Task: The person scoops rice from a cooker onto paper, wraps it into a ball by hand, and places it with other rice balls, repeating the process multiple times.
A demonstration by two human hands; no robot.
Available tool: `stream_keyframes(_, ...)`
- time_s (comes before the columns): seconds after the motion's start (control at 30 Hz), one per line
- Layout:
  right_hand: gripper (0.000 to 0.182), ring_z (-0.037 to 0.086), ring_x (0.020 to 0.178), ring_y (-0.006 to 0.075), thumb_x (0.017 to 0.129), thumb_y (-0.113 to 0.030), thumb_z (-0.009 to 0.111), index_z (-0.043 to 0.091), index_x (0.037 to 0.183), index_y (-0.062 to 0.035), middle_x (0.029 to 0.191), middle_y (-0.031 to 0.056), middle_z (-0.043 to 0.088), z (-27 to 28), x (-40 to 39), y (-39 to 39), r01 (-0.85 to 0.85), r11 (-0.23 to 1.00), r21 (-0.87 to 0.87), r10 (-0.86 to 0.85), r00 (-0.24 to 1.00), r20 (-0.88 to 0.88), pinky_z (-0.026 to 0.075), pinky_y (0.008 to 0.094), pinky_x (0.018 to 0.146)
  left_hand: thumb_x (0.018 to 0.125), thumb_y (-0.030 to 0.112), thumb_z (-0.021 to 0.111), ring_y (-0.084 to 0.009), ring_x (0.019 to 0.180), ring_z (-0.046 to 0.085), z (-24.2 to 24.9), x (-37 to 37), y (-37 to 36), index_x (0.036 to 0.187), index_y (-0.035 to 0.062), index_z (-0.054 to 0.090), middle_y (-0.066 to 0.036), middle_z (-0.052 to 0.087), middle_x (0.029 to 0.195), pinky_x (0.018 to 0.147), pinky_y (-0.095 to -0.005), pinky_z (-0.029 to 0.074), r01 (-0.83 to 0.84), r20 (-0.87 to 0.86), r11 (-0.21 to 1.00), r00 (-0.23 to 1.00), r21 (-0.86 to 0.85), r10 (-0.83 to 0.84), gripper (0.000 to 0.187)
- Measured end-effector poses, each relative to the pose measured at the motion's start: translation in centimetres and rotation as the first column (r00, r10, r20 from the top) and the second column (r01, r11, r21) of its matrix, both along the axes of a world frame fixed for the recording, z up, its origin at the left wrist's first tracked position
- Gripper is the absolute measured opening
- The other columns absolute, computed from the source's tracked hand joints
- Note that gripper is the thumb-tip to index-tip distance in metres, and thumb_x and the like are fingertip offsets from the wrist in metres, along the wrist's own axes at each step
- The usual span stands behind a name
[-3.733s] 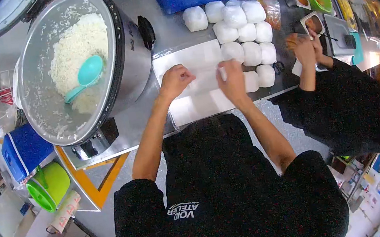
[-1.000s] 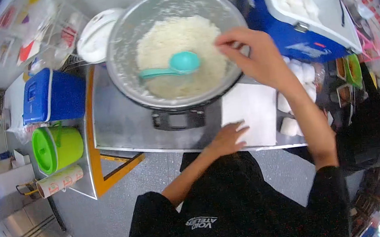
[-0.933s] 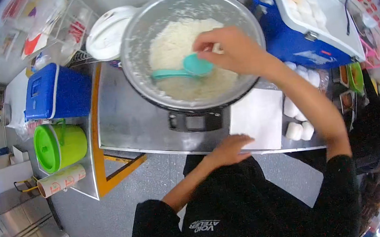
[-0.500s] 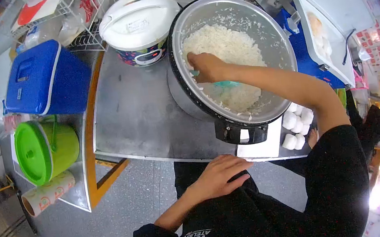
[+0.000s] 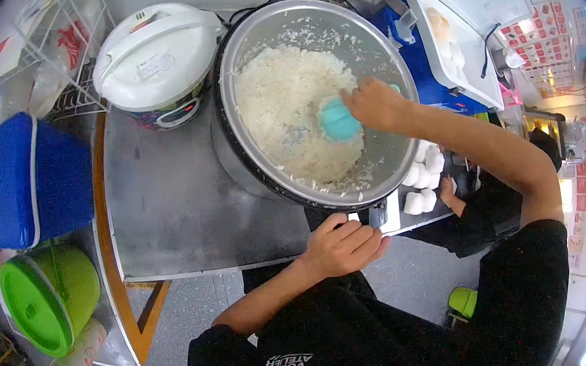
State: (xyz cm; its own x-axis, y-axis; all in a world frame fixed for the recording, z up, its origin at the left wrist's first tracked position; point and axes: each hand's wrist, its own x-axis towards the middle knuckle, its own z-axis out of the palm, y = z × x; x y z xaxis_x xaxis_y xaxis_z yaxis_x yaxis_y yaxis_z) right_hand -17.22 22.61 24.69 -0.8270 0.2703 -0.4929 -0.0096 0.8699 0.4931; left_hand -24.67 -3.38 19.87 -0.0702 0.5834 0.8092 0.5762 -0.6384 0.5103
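A large rice cooker [image 5: 226,103] stands with its lid raised, and white rice [image 5: 283,80] covers much of its inner pot. My right hand [image 5: 379,103] is closed around a teal rice paddle [image 5: 339,119], whose rounded blade rests at the right side of the rice. Bare metal shows through thin rice near the pot's middle. At the cooker's front, my left hand [image 5: 346,246] has its fingers curled against the dark front handle [image 5: 320,216], partly hiding it; it appears to grip there.
To the left stand a smaller white rice cooker [image 5: 158,60], a blue cooler [image 5: 33,180] and a green lidded bucket [image 5: 49,300]. Wrapped white bundles [image 5: 421,173] lie right of the cooker, near another person's hand [image 5: 450,195]. An open cooler box [image 5: 431,54] is behind them.
My right hand has moved from the pot's left side to its right, bringing the teal paddle out into view. My left hand has come up to the cooker's front handle and curled. The view has shifted.
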Motion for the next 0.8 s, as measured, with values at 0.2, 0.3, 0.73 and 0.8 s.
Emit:
stream_keyframes(0.2,0.023,0.069,0.083,0.026,0.086,-0.011,0.055,0.059,0.107,-0.0014,0.084,0.0134,0.068,0.3,-0.7,2.1,0.429,0.879,0.207,-0.384,0.895,-0.224,0.054,0.0403,0.075,0.078,0.019,0.075,-0.01,0.055,0.048,-1.1,0.6,0.4,0.066,0.0118,0.055,0.004,0.05,0.063,0.057,-0.0255,0.035,-0.136,-0.002,0.989,0.991,0.053,0.136,0.024)
stream_keyframes(0.3,0.019,0.07,0.083,0.0255,0.087,-0.012,0.056,0.061,0.102,-0.0009,0.087,0.013,0.068,-1.4,0.5,1.1,0.442,0.893,0.083,-0.437,0.897,-0.072,0.056,0.041,0.071,0.079,0.019,0.074,-0.0096,0.056,0.049,-1.2,0.4,0.7,0.065,0.0119,0.054,0.003,0.051,0.063,0.057,-0.0244,0.034,-0.121,-0.005,0.989,0.993,0.083,0.122,0.026)
stream_keyframes(0.73,0.028,0.067,0.078,0.0438,0.093,-0.019,0.059,0.068,0.084,0.0062,0.079,0.0259,0.067,-2.0,-3.4,-5.2,0.433,0.602,-0.671,-0.395,0.892,0.221,0.054,0.0494,0.071,0.084,0.036,0.064,-0.0141,0.06,0.057,-1.8,0.3,0.8,0.068,0.0059,0.06,-0.003,0.056,0.065,0.056,-0.0243,0.038,-0.075,0.025,0.993,0.997,0.089,0.073,0.034)
stream_keyframes(0.8,0.03,0.067,0.076,0.0438,0.094,-0.02,0.06,0.067,0.084,0.0067,0.076,0.0255,0.066,-1.4,-2.8,-6.4,0.325,0.626,-0.708,-0.367,0.925,0.1,0.054,0.0496,0.069,0.084,0.038,0.063,-0.0148,0.061,0.057,-1.9,0.3,0.6,0.069,0.005,0.061,-0.004,0.057,0.066,0.056,-0.0244,0.039,-0.055,0.012,0.994,0.998,0.093,0.054,0.036)
